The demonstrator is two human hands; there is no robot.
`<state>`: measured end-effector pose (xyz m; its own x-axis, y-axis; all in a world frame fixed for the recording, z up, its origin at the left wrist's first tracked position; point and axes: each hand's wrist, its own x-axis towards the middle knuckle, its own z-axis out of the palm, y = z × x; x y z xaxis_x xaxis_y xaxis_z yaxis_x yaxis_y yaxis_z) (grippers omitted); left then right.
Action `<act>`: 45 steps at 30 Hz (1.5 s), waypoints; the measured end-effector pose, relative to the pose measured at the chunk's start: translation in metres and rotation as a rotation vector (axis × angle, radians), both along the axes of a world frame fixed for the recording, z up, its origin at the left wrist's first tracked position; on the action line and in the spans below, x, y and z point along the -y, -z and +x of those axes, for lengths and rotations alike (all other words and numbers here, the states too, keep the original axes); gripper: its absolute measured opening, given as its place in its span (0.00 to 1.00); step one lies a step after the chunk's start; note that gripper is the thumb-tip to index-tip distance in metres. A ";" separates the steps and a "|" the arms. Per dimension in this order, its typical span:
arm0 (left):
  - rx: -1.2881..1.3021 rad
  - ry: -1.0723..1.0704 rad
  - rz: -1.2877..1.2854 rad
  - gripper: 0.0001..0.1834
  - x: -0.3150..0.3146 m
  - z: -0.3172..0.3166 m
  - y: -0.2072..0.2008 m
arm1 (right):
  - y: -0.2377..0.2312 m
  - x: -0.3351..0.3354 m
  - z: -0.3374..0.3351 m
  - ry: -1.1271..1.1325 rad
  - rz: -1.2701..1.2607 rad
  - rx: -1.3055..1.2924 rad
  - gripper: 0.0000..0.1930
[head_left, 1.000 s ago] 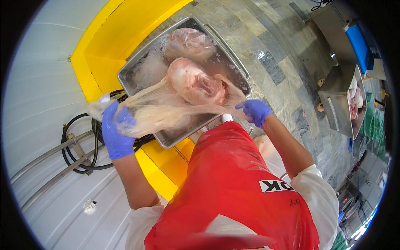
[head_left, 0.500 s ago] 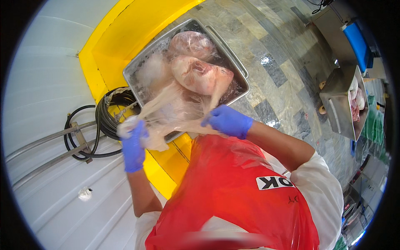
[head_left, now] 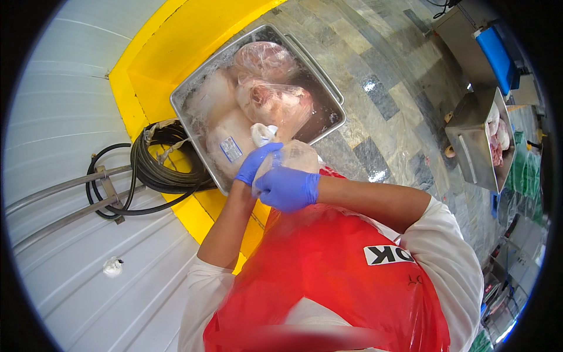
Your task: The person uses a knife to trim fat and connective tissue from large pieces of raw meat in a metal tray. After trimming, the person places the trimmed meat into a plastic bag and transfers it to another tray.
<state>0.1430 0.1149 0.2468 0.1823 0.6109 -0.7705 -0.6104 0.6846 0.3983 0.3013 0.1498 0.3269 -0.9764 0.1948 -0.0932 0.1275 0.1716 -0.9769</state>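
Both my gloved hands are close together over the near edge of a metal tub (head_left: 189, 128). Fingers of my left hand (head_left: 257, 162) are closed on a clear plastic bag (head_left: 298, 156), with a bunched white end (head_left: 263, 135) showing just beyond them. My right hand (head_left: 287, 189) is closed on the bag too, slightly nearer to me. In the tub's cloudy liquid sit several large pieces of meat in clear wrap, among them a pink one (head_left: 267, 61) and a reddish one (head_left: 281, 107). A paler wrapped piece (head_left: 220, 141) with a label lies left of my hands.
A yellow wall guard (head_left: 146, 64) runs behind the tub. Coiled black hose (head_left: 155, 161) hangs on metal pipes (head_left: 64, 214) at the left. Across the tiled floor (head_left: 375, 88) stands a metal cart (head_left: 472, 144) holding meat, with a blue board (head_left: 495, 58) beyond it.
My hands have come together from wide apart, the left moving right and away from me. The bag, stretched out between them before, is now gathered in. The labelled piece has come into view.
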 end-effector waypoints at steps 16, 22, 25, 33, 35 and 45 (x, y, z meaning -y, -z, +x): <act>-1.014 0.029 0.093 0.19 0.151 -0.046 -0.218 | 0.132 -0.040 -0.039 0.346 0.593 -0.126 0.57; -1.372 -0.625 0.222 0.18 0.207 -0.072 -0.311 | 0.163 -0.050 -0.087 0.254 0.361 0.011 0.29; -1.415 -0.555 0.193 0.17 0.203 -0.085 -0.295 | 0.163 -0.041 -0.094 0.351 0.015 0.016 0.17; -1.346 0.063 0.488 0.22 0.149 -0.086 -0.165 | 0.042 -0.002 -0.085 0.382 -0.210 -0.294 0.13; -1.231 0.174 0.655 0.27 0.133 -0.080 -0.134 | 0.008 0.021 -0.077 0.370 -0.186 -0.451 0.13; -0.734 0.209 1.034 0.23 0.062 -0.081 -0.074 | -0.035 0.065 -0.002 0.768 0.544 -0.314 0.40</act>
<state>0.0620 0.0533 0.3205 0.0832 0.9932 0.0817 0.0576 -0.0866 0.9946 0.2996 0.0845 0.3618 -0.5323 0.7244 0.4381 0.1407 0.5861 -0.7979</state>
